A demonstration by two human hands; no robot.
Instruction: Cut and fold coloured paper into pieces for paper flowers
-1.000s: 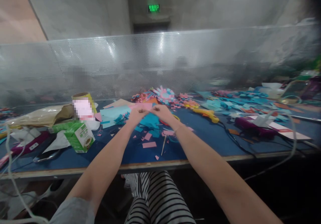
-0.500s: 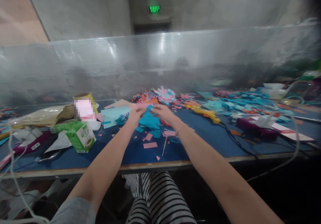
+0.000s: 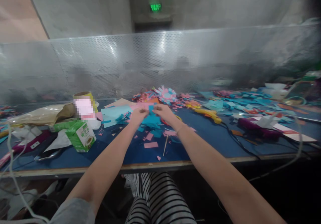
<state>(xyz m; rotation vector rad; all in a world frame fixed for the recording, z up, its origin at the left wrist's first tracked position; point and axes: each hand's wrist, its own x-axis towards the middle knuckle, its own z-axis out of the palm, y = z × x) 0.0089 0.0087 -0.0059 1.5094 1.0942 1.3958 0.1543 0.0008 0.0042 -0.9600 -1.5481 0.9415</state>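
Both arms reach out over a blue table (image 3: 120, 153). My left hand (image 3: 137, 114) and my right hand (image 3: 162, 111) meet above a heap of teal paper pieces (image 3: 150, 121). Each hand is closed in a pinch on a small teal paper piece (image 3: 150, 108) held between them. Pink paper scraps (image 3: 149, 145) and a thin wooden stick (image 3: 165, 145) lie on the table just below my wrists. A pink and blue paper flower (image 3: 165, 94) sits behind the hands.
A green carton (image 3: 80, 136), a yellow tape roll (image 3: 84, 97) and a brown paper bag (image 3: 42, 115) lie to the left. A yellow glue gun (image 3: 207, 113), cables and more teal scraps (image 3: 238, 100) spread to the right. A perforated metal screen (image 3: 160, 60) backs the table.
The hands spread slightly half a second ago and have come back together, pinching the teal piece. Arms stay in place.
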